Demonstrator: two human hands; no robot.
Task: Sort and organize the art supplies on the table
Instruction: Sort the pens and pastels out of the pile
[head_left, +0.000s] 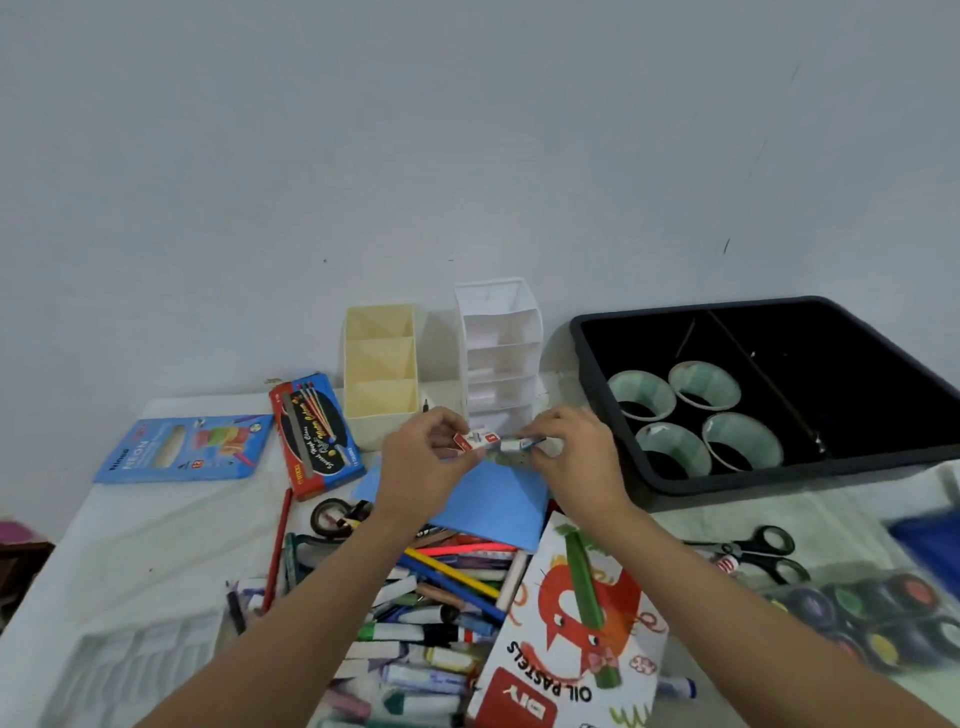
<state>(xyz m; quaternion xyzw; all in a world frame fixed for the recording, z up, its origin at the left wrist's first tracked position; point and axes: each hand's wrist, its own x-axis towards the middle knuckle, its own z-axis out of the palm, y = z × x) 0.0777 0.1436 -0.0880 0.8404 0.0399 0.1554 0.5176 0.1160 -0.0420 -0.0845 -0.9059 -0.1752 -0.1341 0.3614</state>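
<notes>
Box (470, 441), small, red and white, held above the table with its long axis running left to right, just in front of the white organizer (501, 353). The left hand (421, 467) pinches its left end. The right hand (571, 457) pinches a white piece (511, 445) that meets the box's right end. Both hands look equally near the organizer, straight ahead.

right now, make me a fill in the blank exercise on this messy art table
1. The black plastic tray holds ___ pale green rolls.
2. The cream plastic organizer has ___ open compartments.
3. The black-handled scissors lie to the ___ of the oil pastels box.
4. The left hand pinches a small white and ___ box.

Missing words: four; three; right; red.
</notes>
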